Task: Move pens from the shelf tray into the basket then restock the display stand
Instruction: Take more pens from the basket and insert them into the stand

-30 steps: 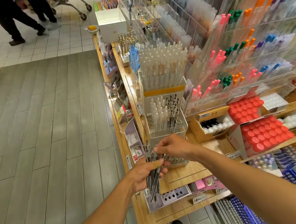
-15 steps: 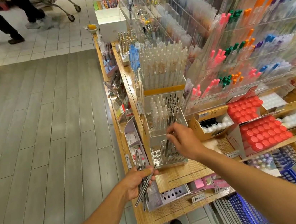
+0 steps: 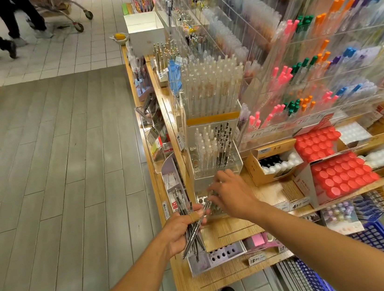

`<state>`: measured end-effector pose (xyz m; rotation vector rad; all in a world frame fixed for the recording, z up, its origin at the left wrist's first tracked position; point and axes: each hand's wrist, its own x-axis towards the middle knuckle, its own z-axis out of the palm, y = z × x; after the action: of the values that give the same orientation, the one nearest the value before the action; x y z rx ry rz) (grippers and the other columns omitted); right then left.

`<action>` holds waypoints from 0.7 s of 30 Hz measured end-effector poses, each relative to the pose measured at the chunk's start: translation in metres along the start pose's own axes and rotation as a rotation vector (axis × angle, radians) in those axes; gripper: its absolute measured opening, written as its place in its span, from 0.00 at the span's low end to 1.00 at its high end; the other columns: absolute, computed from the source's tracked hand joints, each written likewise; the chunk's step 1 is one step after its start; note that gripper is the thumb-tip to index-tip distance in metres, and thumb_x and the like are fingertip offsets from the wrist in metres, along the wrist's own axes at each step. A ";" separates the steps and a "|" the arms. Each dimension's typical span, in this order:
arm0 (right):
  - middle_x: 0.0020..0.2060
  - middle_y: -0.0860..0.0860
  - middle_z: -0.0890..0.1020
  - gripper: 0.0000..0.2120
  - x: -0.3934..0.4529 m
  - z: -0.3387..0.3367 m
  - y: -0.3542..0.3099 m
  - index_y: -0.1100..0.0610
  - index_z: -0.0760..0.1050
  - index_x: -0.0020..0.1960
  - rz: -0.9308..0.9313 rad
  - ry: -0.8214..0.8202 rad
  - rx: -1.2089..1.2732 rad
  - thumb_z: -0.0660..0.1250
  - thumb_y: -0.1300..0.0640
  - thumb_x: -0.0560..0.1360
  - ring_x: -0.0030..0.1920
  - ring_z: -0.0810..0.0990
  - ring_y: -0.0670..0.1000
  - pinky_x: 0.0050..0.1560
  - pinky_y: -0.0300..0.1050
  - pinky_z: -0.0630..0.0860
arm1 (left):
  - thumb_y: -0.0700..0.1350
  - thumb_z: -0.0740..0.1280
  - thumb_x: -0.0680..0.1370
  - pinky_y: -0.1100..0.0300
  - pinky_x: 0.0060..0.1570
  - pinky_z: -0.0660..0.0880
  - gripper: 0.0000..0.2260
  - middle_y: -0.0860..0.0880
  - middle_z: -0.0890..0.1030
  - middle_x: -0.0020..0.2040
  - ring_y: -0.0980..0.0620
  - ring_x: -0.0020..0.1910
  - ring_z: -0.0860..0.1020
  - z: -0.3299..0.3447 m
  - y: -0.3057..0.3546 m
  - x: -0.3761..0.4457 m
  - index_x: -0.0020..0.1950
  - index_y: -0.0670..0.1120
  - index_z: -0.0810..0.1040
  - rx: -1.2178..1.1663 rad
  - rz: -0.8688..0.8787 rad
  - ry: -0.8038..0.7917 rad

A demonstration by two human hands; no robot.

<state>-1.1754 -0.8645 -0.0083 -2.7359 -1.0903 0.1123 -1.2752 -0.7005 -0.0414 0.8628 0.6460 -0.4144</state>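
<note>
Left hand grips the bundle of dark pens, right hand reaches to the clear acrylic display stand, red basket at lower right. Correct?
One error: the basket at lower right is blue plastic, not red, as the head view shows. The rest holds: the left hand grips the bundle of dark pens, and the right hand reaches to the clear acrylic display stand.

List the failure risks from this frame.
1. The left hand grips a loose, splayed bundle of pens; pulling one out could spill others.
2. The right hand reaches across the clear display stand; its forearm could knock standing pens.
</note>
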 end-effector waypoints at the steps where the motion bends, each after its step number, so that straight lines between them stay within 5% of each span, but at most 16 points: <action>1: 0.46 0.48 0.76 0.12 0.000 -0.003 -0.004 0.50 0.81 0.54 0.049 -0.010 0.073 0.65 0.45 0.78 0.48 0.69 0.47 0.47 0.43 0.68 | 0.36 0.75 0.68 0.58 0.35 0.80 0.20 0.38 0.85 0.51 0.48 0.38 0.83 0.002 0.000 0.000 0.59 0.38 0.78 -0.002 0.009 -0.004; 5: 0.32 0.41 0.82 0.09 0.003 -0.019 -0.015 0.45 0.79 0.39 0.216 -0.286 0.688 0.67 0.47 0.78 0.30 0.76 0.40 0.31 0.34 0.70 | 0.36 0.75 0.68 0.59 0.36 0.79 0.16 0.43 0.85 0.43 0.50 0.37 0.82 0.006 0.006 -0.002 0.56 0.39 0.82 -0.017 0.033 -0.026; 8: 0.41 0.45 0.84 0.04 0.003 -0.030 -0.013 0.52 0.81 0.44 0.352 -0.357 0.879 0.70 0.53 0.76 0.37 0.79 0.39 0.35 0.30 0.72 | 0.38 0.75 0.70 0.58 0.33 0.79 0.15 0.42 0.85 0.42 0.49 0.35 0.82 0.009 0.008 -0.002 0.56 0.37 0.81 -0.027 0.028 0.017; 11: 0.40 0.49 0.83 0.04 0.003 -0.042 -0.001 0.53 0.79 0.45 0.372 -0.280 0.814 0.69 0.53 0.77 0.40 0.81 0.46 0.37 0.36 0.75 | 0.37 0.73 0.73 0.57 0.36 0.79 0.13 0.42 0.84 0.40 0.49 0.35 0.79 0.005 0.006 0.001 0.56 0.36 0.77 -0.092 -0.001 0.131; 16: 0.37 0.39 0.77 0.06 -0.003 -0.054 0.009 0.47 0.75 0.43 0.133 -0.054 0.409 0.67 0.54 0.78 0.37 0.76 0.39 0.38 0.32 0.71 | 0.38 0.67 0.80 0.63 0.21 0.73 0.05 0.44 0.77 0.32 0.53 0.26 0.73 -0.008 -0.002 0.006 0.51 0.37 0.76 -0.045 -0.077 0.252; 21: 0.47 0.46 0.78 0.08 -0.010 -0.027 0.006 0.54 0.78 0.51 0.020 -0.087 0.160 0.61 0.53 0.81 0.44 0.78 0.49 0.46 0.44 0.76 | 0.36 0.63 0.81 0.62 0.24 0.76 0.04 0.42 0.79 0.34 0.51 0.28 0.75 -0.007 -0.006 0.005 0.50 0.35 0.76 -0.069 -0.107 0.211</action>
<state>-1.1742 -0.8797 0.0168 -2.6203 -1.0276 0.3100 -1.2772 -0.6986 -0.0514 0.8145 0.8995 -0.3976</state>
